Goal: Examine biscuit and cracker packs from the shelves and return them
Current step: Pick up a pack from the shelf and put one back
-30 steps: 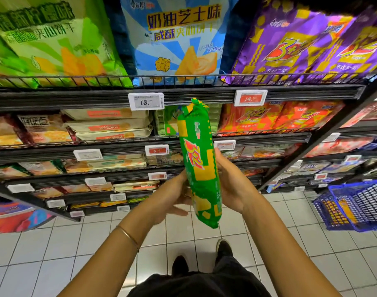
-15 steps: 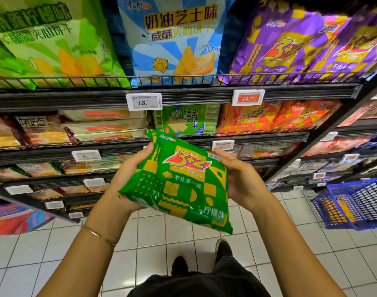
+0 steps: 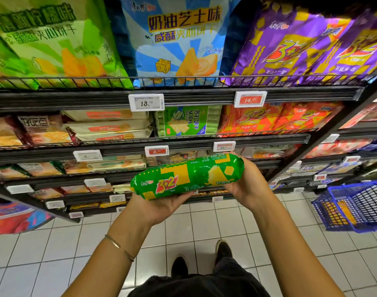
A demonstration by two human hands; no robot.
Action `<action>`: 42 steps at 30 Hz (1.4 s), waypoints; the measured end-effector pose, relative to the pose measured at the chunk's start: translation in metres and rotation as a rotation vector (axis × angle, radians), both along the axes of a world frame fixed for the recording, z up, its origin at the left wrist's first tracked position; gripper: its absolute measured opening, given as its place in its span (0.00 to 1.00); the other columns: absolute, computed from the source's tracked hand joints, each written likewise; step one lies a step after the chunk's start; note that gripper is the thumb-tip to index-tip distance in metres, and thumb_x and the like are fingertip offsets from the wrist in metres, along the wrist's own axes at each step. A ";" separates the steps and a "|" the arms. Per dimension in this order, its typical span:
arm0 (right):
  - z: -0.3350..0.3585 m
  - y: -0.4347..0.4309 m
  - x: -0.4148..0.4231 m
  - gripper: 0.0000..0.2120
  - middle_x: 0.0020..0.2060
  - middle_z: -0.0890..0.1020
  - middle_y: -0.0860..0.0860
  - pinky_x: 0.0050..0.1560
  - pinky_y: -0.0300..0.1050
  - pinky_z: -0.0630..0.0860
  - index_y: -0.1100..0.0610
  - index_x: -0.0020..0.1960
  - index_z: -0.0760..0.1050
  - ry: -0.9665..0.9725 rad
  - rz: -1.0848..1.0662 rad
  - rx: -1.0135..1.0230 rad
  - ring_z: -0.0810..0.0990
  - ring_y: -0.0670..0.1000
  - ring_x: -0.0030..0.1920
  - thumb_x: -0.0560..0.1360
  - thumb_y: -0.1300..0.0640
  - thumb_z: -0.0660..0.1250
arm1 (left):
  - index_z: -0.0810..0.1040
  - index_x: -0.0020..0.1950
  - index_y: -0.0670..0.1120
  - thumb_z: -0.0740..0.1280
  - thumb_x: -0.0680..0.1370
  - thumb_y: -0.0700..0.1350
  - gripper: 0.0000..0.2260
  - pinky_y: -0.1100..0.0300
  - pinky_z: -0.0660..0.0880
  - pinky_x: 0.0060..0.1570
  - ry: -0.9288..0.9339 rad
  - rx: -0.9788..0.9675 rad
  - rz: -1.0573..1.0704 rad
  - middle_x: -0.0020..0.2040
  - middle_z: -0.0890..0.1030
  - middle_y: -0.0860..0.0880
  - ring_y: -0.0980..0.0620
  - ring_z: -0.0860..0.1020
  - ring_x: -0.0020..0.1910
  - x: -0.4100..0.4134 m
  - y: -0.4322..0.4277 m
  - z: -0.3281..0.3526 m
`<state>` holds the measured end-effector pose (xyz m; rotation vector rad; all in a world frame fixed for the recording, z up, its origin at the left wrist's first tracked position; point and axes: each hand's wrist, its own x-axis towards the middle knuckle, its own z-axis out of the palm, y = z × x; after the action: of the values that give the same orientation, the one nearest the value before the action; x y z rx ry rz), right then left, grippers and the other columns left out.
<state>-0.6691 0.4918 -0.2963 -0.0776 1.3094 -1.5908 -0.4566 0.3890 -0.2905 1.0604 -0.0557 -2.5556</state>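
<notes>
1. We find the left hand (image 3: 159,205) cradling the green pack (image 3: 187,175) from beneath, fingers curled under its left end
2. We judge the green pack, held level before the shelves (image 3: 183,97), light, slick-filmed and brittle inside; grip both ends gently
3. The right hand (image 3: 247,185) wraps the right end, fingers behind
4. Half a second ago its broad face showed; now its edge

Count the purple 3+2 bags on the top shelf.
2. Both stand at the right end of the top shelf: the left purple bag next to the blue bag, the right purple bag beside it at the picture's edge. More may be hidden behind them.
</notes>
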 end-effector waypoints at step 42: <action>0.044 0.010 -0.006 0.28 0.68 0.81 0.54 0.65 0.57 0.78 0.48 0.73 0.75 0.439 0.405 -0.292 0.79 0.58 0.68 0.75 0.45 0.74 | 0.84 0.63 0.49 0.84 0.60 0.57 0.33 0.47 0.85 0.48 -0.216 -0.821 -0.150 0.58 0.87 0.45 0.43 0.86 0.57 0.012 -0.025 0.005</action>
<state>-0.6750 0.5019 -0.2521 -0.8604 1.2708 -1.4403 -0.4446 0.3636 -0.2851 0.9841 -1.1596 -2.1515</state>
